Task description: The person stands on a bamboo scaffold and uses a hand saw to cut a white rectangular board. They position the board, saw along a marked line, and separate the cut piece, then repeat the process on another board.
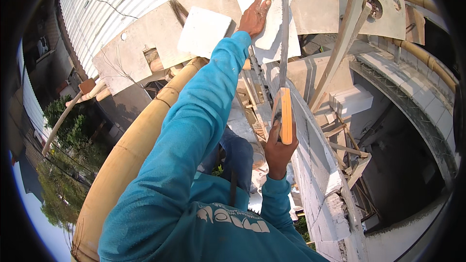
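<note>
My right hand (281, 151) is closed round the orange handle of a handsaw (286, 116), low in front of my body. Its long grey blade points away from me and shows nearly edge-on, passing over a white slab (274, 43). Farther out, my left hand (254, 18) lies flat on that slab, left of the blade, with its fingers stretched out. Whether the blade has cut into the slab I cannot tell. Another white square piece (204, 30) lies just left of my left wrist.
A thick bamboo pole (141, 138) runs along my left. Worn boards (131, 60) lie ahead, beside corrugated metal roofing (111, 9). A wooden post (342, 39) leans at the right. Beyond a pale block wall (318, 179) is a deep dark opening (403, 165).
</note>
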Demonstrator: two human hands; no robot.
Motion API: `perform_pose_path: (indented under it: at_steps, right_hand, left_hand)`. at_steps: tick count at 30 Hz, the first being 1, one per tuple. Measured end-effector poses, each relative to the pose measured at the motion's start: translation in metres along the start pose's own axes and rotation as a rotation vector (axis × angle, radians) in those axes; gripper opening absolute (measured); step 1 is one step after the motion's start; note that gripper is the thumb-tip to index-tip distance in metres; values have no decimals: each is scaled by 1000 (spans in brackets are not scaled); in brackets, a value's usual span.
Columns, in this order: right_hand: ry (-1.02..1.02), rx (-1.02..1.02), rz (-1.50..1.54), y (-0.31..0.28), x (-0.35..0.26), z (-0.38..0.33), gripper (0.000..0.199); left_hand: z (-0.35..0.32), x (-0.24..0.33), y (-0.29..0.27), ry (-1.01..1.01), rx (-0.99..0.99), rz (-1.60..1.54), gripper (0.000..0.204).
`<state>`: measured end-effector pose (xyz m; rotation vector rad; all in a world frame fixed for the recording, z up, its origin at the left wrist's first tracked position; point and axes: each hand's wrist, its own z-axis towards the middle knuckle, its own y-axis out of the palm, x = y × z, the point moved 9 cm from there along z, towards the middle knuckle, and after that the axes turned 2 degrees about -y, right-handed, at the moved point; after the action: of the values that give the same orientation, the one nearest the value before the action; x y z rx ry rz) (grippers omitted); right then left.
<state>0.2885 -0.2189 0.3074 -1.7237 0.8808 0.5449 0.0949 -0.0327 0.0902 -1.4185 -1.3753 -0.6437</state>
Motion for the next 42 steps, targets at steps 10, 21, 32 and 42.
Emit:
perform_pose_path:
  at_steps: [10, 21, 32, 42]
  right_hand:
    - [-104, 16, 66, 43, 34, 55, 40]
    - [-219, 101, 54, 43, 68, 51, 36]
    - [-197, 69, 12, 40, 104, -31, 56]
    - [-196, 113, 135, 29, 109, -36, 49]
  left_hand:
    - [19, -5, -7, 90, 74, 56, 76]
    - [11, 2, 3, 103, 74, 171, 74]
    - [15, 9, 6, 132, 111, 274, 76]
    - [8, 1, -2, 16, 161, 339, 78]
